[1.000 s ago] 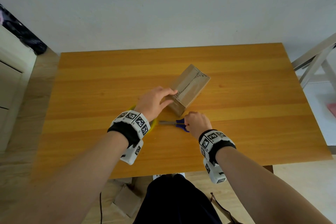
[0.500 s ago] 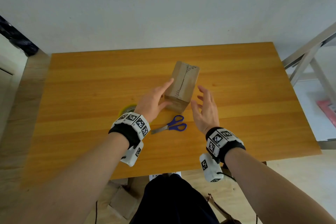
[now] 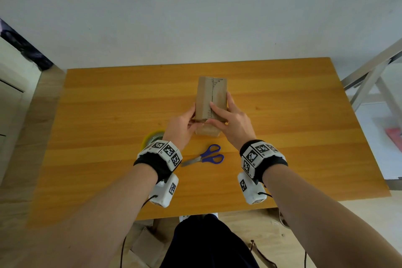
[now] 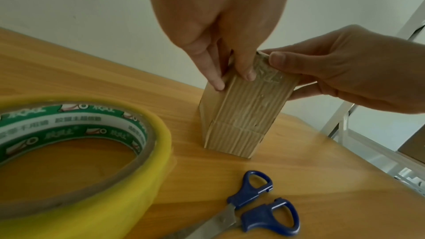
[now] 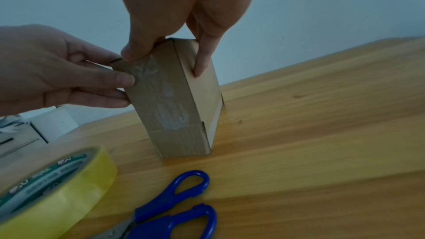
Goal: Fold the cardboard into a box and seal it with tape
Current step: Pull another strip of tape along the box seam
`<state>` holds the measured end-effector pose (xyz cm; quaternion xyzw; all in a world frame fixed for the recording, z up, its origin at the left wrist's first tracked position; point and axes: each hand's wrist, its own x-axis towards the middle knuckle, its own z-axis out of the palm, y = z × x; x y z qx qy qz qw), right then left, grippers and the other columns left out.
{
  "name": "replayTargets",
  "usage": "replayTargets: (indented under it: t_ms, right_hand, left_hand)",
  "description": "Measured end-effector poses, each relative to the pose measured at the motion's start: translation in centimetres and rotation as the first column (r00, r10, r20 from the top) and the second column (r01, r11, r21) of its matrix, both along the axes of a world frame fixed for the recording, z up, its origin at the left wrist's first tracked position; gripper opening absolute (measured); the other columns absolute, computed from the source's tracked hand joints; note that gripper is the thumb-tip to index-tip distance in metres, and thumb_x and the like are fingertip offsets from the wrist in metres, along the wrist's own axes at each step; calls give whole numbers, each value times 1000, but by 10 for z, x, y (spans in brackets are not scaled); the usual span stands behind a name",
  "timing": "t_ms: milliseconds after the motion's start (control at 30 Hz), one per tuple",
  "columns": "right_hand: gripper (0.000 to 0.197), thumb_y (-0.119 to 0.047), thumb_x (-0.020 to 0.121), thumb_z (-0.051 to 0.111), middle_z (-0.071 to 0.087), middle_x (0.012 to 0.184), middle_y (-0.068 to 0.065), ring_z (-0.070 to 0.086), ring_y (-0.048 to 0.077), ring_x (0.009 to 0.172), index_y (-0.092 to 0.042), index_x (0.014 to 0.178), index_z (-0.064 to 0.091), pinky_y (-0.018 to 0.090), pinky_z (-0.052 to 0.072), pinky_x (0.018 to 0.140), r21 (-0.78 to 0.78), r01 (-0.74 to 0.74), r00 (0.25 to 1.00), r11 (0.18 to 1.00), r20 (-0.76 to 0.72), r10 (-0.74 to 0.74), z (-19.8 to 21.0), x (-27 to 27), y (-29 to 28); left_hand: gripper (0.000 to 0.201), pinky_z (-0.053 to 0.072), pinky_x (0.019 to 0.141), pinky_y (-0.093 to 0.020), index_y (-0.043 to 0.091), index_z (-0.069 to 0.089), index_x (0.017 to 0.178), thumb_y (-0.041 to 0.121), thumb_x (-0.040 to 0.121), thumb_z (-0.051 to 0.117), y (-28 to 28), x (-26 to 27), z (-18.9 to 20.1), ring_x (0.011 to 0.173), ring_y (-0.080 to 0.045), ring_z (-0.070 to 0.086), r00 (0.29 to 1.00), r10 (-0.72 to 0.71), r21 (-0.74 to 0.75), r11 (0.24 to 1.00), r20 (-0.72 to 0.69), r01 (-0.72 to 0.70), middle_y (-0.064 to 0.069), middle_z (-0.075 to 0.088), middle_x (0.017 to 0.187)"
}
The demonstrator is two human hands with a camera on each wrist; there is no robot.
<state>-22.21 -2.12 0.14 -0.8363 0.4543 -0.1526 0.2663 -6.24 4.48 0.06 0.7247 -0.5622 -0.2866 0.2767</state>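
A small closed cardboard box point(image 3: 211, 95) stands on the wooden table point(image 3: 304, 137), its long side pointing away from me. Clear tape shines on its near end face point(image 5: 165, 97). My left hand point(image 3: 185, 124) pinches the box's upper near-left corner, thumb on the end face and fingers on the left side point(image 4: 216, 79). My right hand point(image 3: 228, 115) grips the near-right part, thumb on top and fingers down the right side point(image 5: 200, 64). A yellow tape roll point(image 3: 152, 138) lies behind my left wrist. Blue-handled scissors point(image 3: 206, 156) lie shut between my wrists.
A white cabinet point(image 3: 13, 93) stands to the left of the table and a grey metal frame point(image 3: 374, 76) to the right. Cardboard scraps point(image 3: 148, 243) lie on the floor under the near edge.
My right hand let go of the scissors and moved up onto the box. The box turned from a slant to point straight away, and both hands now hold it.
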Motion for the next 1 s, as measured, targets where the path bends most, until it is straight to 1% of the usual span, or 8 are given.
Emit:
replayTargets:
  t_ms: [233, 300, 400, 567, 700, 767, 833, 1000]
  right_hand:
    - [65, -28, 85, 66, 12, 157, 13, 54, 35, 118, -33, 142, 36, 44, 56, 77, -76, -115, 991, 991, -82, 108, -7, -12, -2]
    - [75, -36, 84, 66, 10, 158, 10, 37, 33, 134, -30, 147, 26, 44, 50, 89, -97, -102, 990, 990, -112, 91, -6, -13, 2]
    - [73, -40, 89, 56, 12, 158, 7, 13, 24, 145, -22, 149, 20, 45, 25, 114, -232, -205, 970, 951, -179, 166, -1, -7, 5]
    - [53, -35, 98, 23, 31, 152, 7, 28, 24, 141, -13, 146, 30, 41, 26, 115, -242, -350, 925, 905, -243, 293, 4, 12, 7]
    - [51, -29, 98, 24, 37, 148, 10, 33, 27, 138, -7, 142, 37, 40, 27, 114, -234, -357, 926, 904, -216, 310, -3, 14, 5]
    - [51, -28, 97, 26, 37, 149, 11, 32, 28, 138, -7, 142, 36, 39, 25, 114, -232, -364, 924, 902, -210, 319, -4, 13, 4]
    - [50, -26, 97, 27, 34, 150, 11, 30, 27, 140, -7, 143, 34, 38, 23, 115, -225, -370, 921, 901, -217, 323, -4, 13, 3]
    - [60, -7, 95, 47, 16, 157, 6, 12, 20, 145, -12, 148, 19, 31, 7, 118, -159, -367, 914, 916, -243, 324, 2, 13, 3]
  left_hand:
    - [54, 49, 81, -20, 16, 39, 139, 17, 88, 58, 5, 3, 3, 100, -17, 66, 1000, 4, 25, 1000, 6, -4, -7, 66, 117]
    - [49, 48, 83, -20, 15, 44, 136, 16, 89, 58, 11, 11, 6, 101, -15, 64, 1000, -2, 58, 998, 29, 0, -5, 65, 117]
    - [31, 51, 83, -27, 11, 59, 119, 24, 90, 56, 25, 33, 2, 97, -18, 64, 986, -20, 149, 989, 165, -5, -6, 68, 110]
    - [31, 51, 64, -26, 18, 62, 102, 42, 93, 45, 58, 50, -11, 76, -13, 60, 928, -210, 346, 933, 306, 97, 1, 68, 96]
    - [45, 49, 66, -29, 17, 53, 110, 54, 87, 48, 74, 46, -21, 78, -16, 59, 871, -393, 569, 804, 294, 171, 0, 61, 91]
    - [46, 47, 75, -29, 15, 47, 121, 47, 89, 50, 78, 43, -21, 89, -19, 58, 825, -467, 627, 756, 319, 185, -2, 59, 103]
    - [38, 41, 80, -28, 12, 46, 123, 36, 94, 48, 79, 43, -21, 98, -21, 56, 790, -497, 626, 756, 357, 192, -4, 58, 111]
    - [42, 40, 65, -26, 10, 38, 132, 33, 97, 38, 81, 47, -11, 81, -19, 57, 813, -447, 554, 810, 372, 192, -6, 61, 95]
